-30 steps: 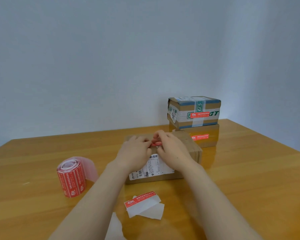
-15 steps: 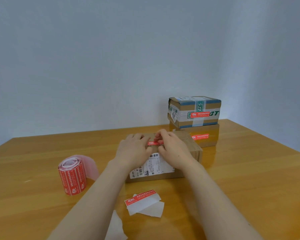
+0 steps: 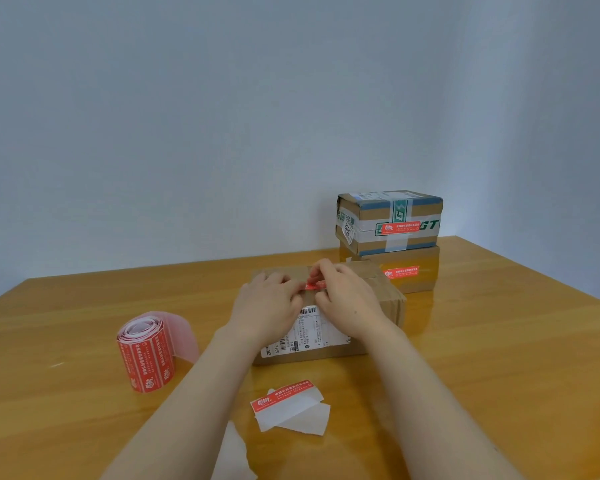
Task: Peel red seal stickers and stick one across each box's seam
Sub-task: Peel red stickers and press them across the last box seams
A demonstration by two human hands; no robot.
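Nearest you lies a loose sticker strip [image 3: 280, 396] on the table [image 3: 499, 358], the roll [image 3: 146, 355] stands left, and farther off your left hand [image 3: 267, 308] and right hand [image 3: 347, 303] pinch a red seal sticker [image 3: 314, 285] flat onto the middle box [image 3: 378, 282], with two sealed boxes [image 3: 392, 223] stacked far right.

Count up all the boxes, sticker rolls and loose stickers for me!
Cardboard boxes: 3, the near one under the hands, plus the taped box stacked on another
Sticker rolls: 1
Loose stickers on backing: 1
Total: 5
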